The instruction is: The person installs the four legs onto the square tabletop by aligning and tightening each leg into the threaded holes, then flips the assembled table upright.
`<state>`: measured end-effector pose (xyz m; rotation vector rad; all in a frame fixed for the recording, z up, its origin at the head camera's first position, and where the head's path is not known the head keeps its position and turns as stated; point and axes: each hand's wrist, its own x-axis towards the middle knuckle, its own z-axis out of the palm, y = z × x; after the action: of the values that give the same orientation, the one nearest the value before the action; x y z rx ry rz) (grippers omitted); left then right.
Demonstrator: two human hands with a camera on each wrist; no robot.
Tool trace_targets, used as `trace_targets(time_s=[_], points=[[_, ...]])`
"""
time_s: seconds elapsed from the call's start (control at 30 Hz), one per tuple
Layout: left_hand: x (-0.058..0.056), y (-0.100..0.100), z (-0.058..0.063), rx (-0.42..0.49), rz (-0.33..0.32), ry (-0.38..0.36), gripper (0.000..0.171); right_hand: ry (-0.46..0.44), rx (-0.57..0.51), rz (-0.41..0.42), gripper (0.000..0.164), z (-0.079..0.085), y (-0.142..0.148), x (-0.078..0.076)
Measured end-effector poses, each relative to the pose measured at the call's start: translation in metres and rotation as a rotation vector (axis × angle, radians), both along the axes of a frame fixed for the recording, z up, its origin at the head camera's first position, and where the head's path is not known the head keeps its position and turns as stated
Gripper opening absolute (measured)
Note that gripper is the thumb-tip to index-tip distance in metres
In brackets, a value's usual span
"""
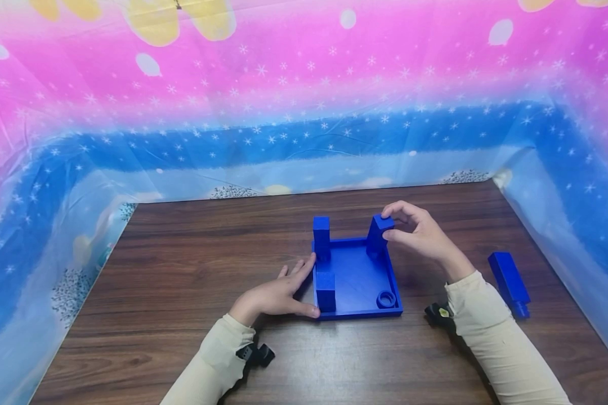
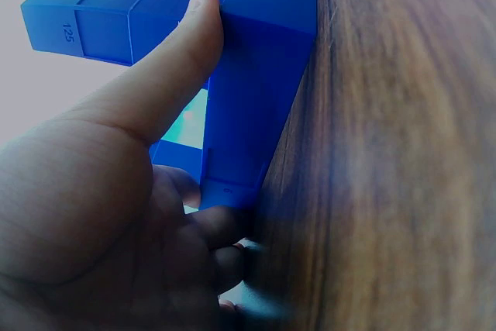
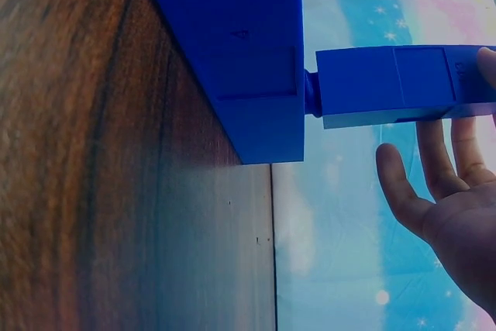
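A blue square tray-like base (image 1: 354, 281) lies on the table, a round socket (image 1: 385, 299) at its near right corner. Blue square legs stand at the far left (image 1: 321, 236) and near left (image 1: 326, 292) corners. At the far right corner, my right hand (image 1: 425, 236) pinches the top of another leg (image 1: 377, 235) between thumb and fingers. A narrow neck (image 3: 312, 94) shows between this leg and the base in the right wrist view. My left hand (image 1: 278, 292) rests against the base's left side, fingers extended, its thumb (image 2: 182, 56) touching the near left corner.
A loose blue leg (image 1: 509, 278) with a threaded end lies on the wooden table (image 1: 182, 281), right of my right forearm. A patterned pink and blue cloth (image 1: 304, 124) hangs around the back and sides. Black wrist cameras (image 1: 255, 353) are strapped to both forearms.
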<state>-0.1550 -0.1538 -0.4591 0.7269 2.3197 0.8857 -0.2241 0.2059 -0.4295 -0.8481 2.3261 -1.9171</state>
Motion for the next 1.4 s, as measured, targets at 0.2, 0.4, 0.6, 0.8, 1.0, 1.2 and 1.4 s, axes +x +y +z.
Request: trace_targets(time_s=[0.2,0.4,0.6,0.8,1.0,1.2,1.4], points=[[-0.0009,0.0003,-0.0006,-0.008,0.003,0.001,0.124,-0.022,0.016,-0.009,0.031,0.0008,-0.0002,0.0004],[-0.0007,-0.0017,-0.0029,0.045,-0.003,0.0,0.127,-0.027,0.035,-0.011,0.032,0.0017,0.0001,0.0005],[0.0005,-0.0019,-0.0019,0.036,0.003,-0.003,0.126,-0.008,0.03,0.021,0.04,0.0016,0.0008,-0.0003],[0.0004,-0.0003,-0.0011,0.007,0.013,-0.014,0.124,0.012,0.004,0.056,0.039,0.0001,0.0031,-0.0007],[-0.0008,-0.0004,-0.0025,0.004,0.018,-0.025,0.127,0.056,-0.038,0.065,0.032,0.0006,0.0024,-0.0031],[0.0001,-0.0001,-0.0025,0.01,0.026,-0.025,0.124,0.042,-0.013,0.041,0.028,0.0006,0.0024,-0.0035],[-0.0001,0.0001,-0.0025,-0.009,0.024,-0.018,0.123,-0.026,0.041,0.011,0.03,0.002,0.0017,-0.0023]])
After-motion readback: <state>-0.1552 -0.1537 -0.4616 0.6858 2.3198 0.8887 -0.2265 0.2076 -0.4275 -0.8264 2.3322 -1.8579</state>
